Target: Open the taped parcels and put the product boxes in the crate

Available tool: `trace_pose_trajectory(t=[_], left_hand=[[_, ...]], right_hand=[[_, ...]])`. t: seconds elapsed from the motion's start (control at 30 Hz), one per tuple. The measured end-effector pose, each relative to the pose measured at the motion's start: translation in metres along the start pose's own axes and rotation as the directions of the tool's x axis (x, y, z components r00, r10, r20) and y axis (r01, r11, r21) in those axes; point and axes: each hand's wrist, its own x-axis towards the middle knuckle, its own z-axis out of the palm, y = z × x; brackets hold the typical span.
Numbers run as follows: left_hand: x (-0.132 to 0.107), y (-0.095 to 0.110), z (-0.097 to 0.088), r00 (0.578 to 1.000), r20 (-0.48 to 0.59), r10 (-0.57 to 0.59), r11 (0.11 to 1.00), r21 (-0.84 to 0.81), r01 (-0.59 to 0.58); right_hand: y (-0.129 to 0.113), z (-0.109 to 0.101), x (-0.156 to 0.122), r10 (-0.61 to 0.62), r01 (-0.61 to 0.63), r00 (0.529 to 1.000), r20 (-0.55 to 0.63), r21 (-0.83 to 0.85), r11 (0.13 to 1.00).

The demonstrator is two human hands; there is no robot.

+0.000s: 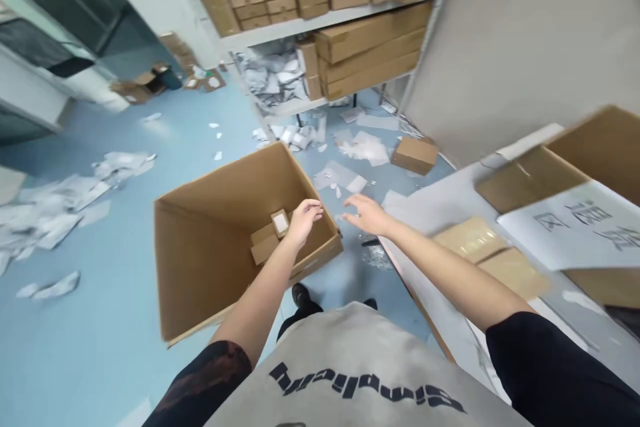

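Down at 6 o'clock, a grey printed T-shirt (360, 373) fills the bottom of the view, with a dark shoe (301, 295) just past it. The left hand (304, 223) hangs at about 12 o'clock over an open cardboard box (215, 260), fingers loosely curled and nothing visibly in them. Just below it, two small brown boxes (265, 243) and a little box with a white label (280, 222) sit together inside the big box. The right hand (367, 215) is open, fingers spread and empty, just beyond the big box's right corner, with a white table (425, 227) beside it at 3 o'clock. On that table lie flat tan packets (490, 257), a cardboard carton (530, 177) and a sheet of paper with large Chinese characters (575, 230). Farther out, the blue floor (115, 320) is littered with torn white wrappers (50, 220) at 9 o'clock, while a small carton (415, 155) sits at 1 o'clock – and, farthest off at 12 o'clock, shelves (300, 30) stand stacked with brown boxes.
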Motion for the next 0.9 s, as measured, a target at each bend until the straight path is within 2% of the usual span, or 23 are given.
trace_pose_trajectory(t=[0.03, 0.1, 0.17, 0.23, 0.3, 0.37, 0.4, 0.43, 0.5, 0.57, 0.63, 0.7, 0.77, 0.8, 0.83, 0.9], left_hand=[[0.005, 0.004, -0.037, 0.997, -0.079, -0.009, 1.0, -0.024, 0.007], [0.011, 0.001, -0.109, 0.972, -0.223, -0.074, 0.996, -0.073, 0.059], [0.014, -0.013, -0.174, 0.928, -0.326, -0.182, 0.982, -0.113, 0.153], [0.016, -0.036, -0.23, 0.878, -0.377, -0.296, 0.954, -0.15, 0.258], [0.019, -0.061, -0.277, 0.833, -0.389, -0.393, 0.919, -0.185, 0.347], [0.024, -0.087, -0.314, 0.792, -0.396, -0.465, 0.885, -0.218, 0.411], [0.027, -0.1, -0.329, 0.769, -0.401, -0.498, 0.867, -0.229, 0.442], [0.029, -0.113, -0.341, 0.746, -0.405, -0.528, 0.849, -0.237, 0.473], [0.032, -0.14, -0.358, 0.703, -0.408, -0.583, 0.811, -0.24, 0.533], [0.033, -0.165, -0.363, 0.667, -0.399, -0.629, 0.774, -0.234, 0.589], [0.036, -0.191, -0.36, 0.643, -0.377, -0.666, 0.74, -0.223, 0.635], [0.043, -0.218, -0.351, 0.634, -0.353, -0.688, 0.718, -0.211, 0.663], [0.057, -0.248, -0.342, 0.64, -0.334, -0.692, 0.716, -0.199, 0.67], [0.068, -0.264, -0.338, 0.648, -0.328, -0.687, 0.72, -0.192, 0.666], [0.079, -0.28, -0.335, 0.658, -0.326, -0.679, 0.729, -0.187, 0.659], [0.104, -0.312, -0.331, 0.682, -0.332, -0.651, 0.754, -0.179, 0.632]], right_hand=[[-0.021, 0.018, 0.02, -0.072, 0.069, 0.994, 0.079, 0.032, 0.997], [-0.057, 0.057, 0.054, -0.161, 0.149, 0.952, 0.26, 0.068, 0.987], [-0.084, 0.1, 0.082, -0.169, 0.162, 0.869, 0.464, 0.055, 0.985], [-0.103, 0.146, 0.101, -0.133, 0.172, 0.732, 0.668, 0.008, 0.985], [-0.117, 0.189, 0.111, -0.093, 0.214, 0.545, 0.834, -0.031, 0.976], [-0.126, 0.228, 0.11, -0.057, 0.266, 0.354, 0.934, -0.042, 0.963], [-0.13, 0.244, 0.105, -0.048, 0.282, 0.29, 0.956, -0.037, 0.959], [-0.132, 0.257, 0.099, -0.049, 0.291, 0.269, 0.962, -0.033, 0.956], [-0.135, 0.276, 0.084, -0.087, 0.299, 0.284, 0.955, -0.002, 0.954], [-0.135, 0.285, 0.069, -0.133, 0.281, 0.288, 0.949, 0.049, 0.958], [-0.133, 0.286, 0.057, -0.147, 0.233, 0.246, 0.958, 0.089, 0.968], [-0.13, 0.288, 0.054, -0.143, 0.184, 0.186, 0.972, 0.108, 0.977], [-0.125, 0.296, 0.06, -0.158, 0.14, 0.106, 0.982, 0.142, 0.98], [-0.123, 0.305, 0.066, -0.17, 0.12, 0.051, 0.984, 0.163, 0.979], [-0.122, 0.317, 0.074, -0.178, 0.105, -0.016, 0.984, 0.179, 0.978], [-0.124, 0.347, 0.091, -0.179, 0.1, -0.2, 0.963, 0.202, 0.974]])
